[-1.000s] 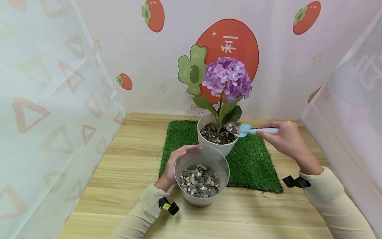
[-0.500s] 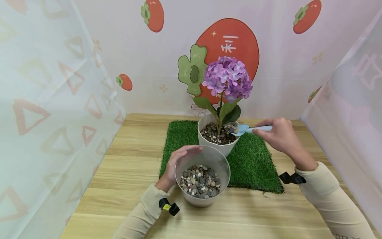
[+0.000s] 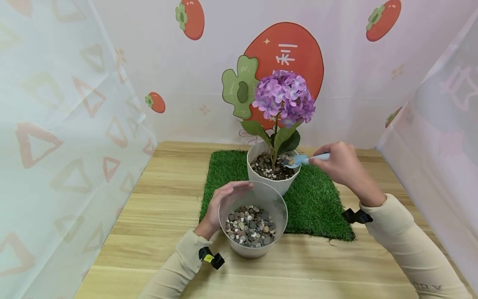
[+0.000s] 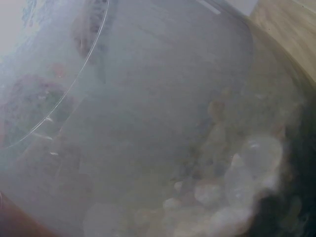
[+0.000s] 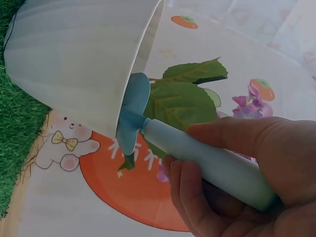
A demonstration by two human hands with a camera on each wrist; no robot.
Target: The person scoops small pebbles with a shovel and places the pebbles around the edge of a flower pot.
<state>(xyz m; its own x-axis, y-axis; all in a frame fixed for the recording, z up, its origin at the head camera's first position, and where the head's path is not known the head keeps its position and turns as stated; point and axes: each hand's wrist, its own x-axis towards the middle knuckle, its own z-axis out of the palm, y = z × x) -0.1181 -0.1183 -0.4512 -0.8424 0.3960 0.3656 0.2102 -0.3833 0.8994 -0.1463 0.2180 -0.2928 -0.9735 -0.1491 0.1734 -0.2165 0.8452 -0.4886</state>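
Observation:
In the head view the right hand [image 3: 339,162] grips the handle of a light blue scoop [image 3: 298,160], whose blade carries pebbles over the right rim of a white pot [image 3: 274,184]. Dark soil and pebbles lie around the stem of a purple flower [image 3: 284,97] in that pot. The right wrist view shows fingers curled round the scoop handle [image 5: 207,160]. My left hand [image 3: 220,203] curves round the left side of a translucent bucket [image 3: 249,252] holding many pebbles [image 3: 250,226]. The left wrist view looks through the bucket wall [image 4: 148,98], blurred.
A green turf mat [image 3: 317,203] lies under the pot on the wooden table [image 3: 157,216]. Printed cloth [image 3: 201,91] hangs behind and along both sides. The bucket stands directly in front of the pot.
The right hand and scoop have moved left, bringing the blade farther in over the pot. The left hand and the bucket have stayed in place.

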